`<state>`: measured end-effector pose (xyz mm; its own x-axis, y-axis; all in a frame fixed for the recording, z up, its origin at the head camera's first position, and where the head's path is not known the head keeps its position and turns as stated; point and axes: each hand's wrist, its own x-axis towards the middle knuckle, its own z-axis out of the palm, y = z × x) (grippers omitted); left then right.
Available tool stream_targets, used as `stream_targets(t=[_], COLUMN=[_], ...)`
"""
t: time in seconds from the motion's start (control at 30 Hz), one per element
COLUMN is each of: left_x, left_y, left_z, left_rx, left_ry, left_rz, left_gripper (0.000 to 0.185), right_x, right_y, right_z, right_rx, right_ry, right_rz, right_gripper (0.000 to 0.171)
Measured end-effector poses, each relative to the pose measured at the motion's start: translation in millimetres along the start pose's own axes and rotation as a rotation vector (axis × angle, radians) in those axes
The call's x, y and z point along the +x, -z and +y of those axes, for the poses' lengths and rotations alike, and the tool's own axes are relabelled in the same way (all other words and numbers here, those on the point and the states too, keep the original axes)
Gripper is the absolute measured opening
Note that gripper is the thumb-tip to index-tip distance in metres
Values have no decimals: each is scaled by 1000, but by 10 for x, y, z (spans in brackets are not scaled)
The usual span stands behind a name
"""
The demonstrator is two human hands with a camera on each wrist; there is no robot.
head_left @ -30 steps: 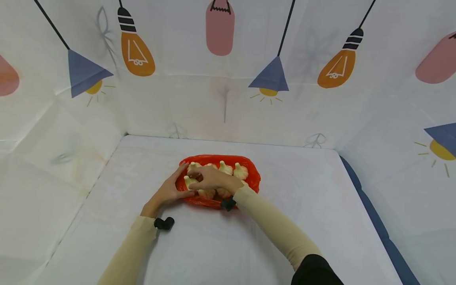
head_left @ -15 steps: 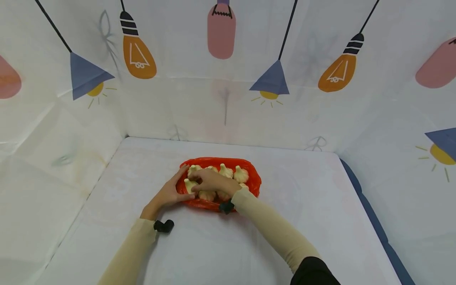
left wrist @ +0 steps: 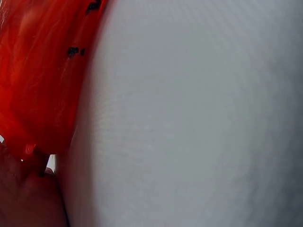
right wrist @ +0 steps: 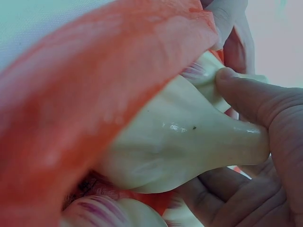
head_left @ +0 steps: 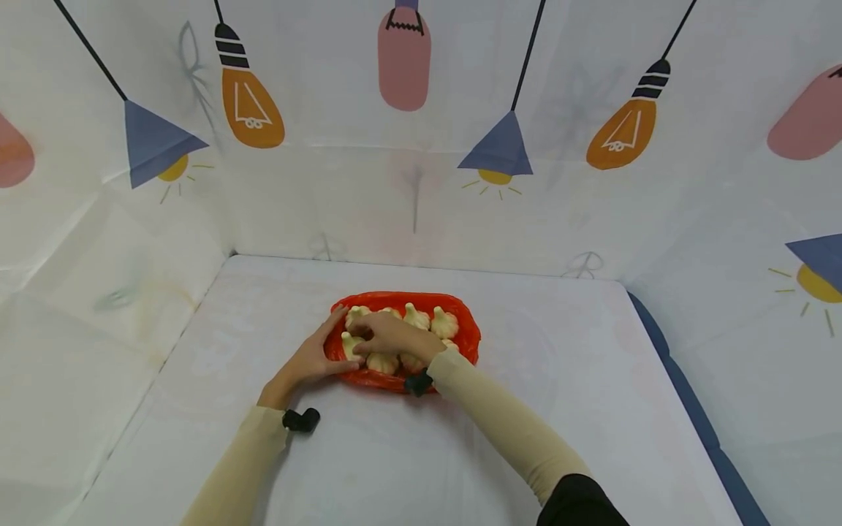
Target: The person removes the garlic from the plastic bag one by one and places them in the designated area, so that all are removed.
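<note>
A red plastic bag [head_left: 468,329], its mouth spread wide, holds several garlic bulbs [head_left: 444,322] on the white table. My left hand [head_left: 309,361] grips the bag's left end, thumb in front and fingers at the back. In the right wrist view, the left thumb [right wrist: 227,16] presses on the bag's edge. My right hand [head_left: 397,334] reaches into the bag's left part. Its thumb touches a garlic bulb [right wrist: 208,78] at the front left, and its curled fingers hold the far side. Another bulb [right wrist: 175,137] lies closer to the right wrist camera. The right hand covers the middle bulbs.
The white table [head_left: 559,380] extends around the bag. White cloth walls [head_left: 408,204] printed with lamps and bulbs enclose it at the back and sides. A dark blue edge [head_left: 684,394] runs along the table's right side.
</note>
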<state>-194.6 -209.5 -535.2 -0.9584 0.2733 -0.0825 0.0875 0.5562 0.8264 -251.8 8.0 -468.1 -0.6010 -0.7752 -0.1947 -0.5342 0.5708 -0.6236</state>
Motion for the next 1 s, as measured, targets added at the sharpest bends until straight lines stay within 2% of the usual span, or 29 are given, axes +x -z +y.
stream_targets(t=[0.33, 0.53, 0.8, 1.0], left_x=[10, 6, 9, 10], left_y=[-4, -12, -6, -3], left_z=[37, 10, -18, -23], left_rx=[-21, -29, -19, -46], left_ry=[18, 8, -10, -29], left_rz=[8, 10, 23, 31], left_gripper=[114, 115, 114, 105], right_x=[-36, -85, -215, -287], right_y=[30, 50, 143, 214], right_z=[51, 95, 52, 25], right_rx=[70, 133, 140, 158], right_ry=[5, 5, -36, -57], right_rz=[36, 74, 149, 179], right_gripper=[43, 37, 47, 46])
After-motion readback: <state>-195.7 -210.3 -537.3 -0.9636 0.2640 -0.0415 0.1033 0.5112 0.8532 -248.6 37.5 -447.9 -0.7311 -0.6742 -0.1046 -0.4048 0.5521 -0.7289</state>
